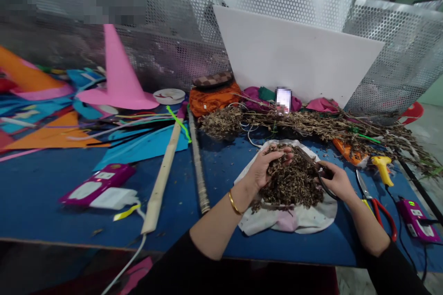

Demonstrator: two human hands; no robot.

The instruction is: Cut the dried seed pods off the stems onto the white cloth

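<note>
A heap of dried, crumbled brown plant bits [294,184] lies on a whitish cloth [313,222] on the blue table. Over the heap's left side, my left hand [265,170] curls its fingers around a bunch of the dried plant. My right hand [337,179], at the heap's right edge, grips dark-handled scissors [308,156], with fingers in the handle loops. The scissor blades point up and left over the heap, towards my left hand. How far apart the blades are is hard to make out.
Dried stalks [311,122] lie along the back before a white board [294,50]. At right are red-handled shears [372,198], a yellow glue gun [382,168] and a purple box [417,221]. Leftwards lie a wooden stick [166,170], a wrapped rod [197,161] and a pink paper cone hat [119,73].
</note>
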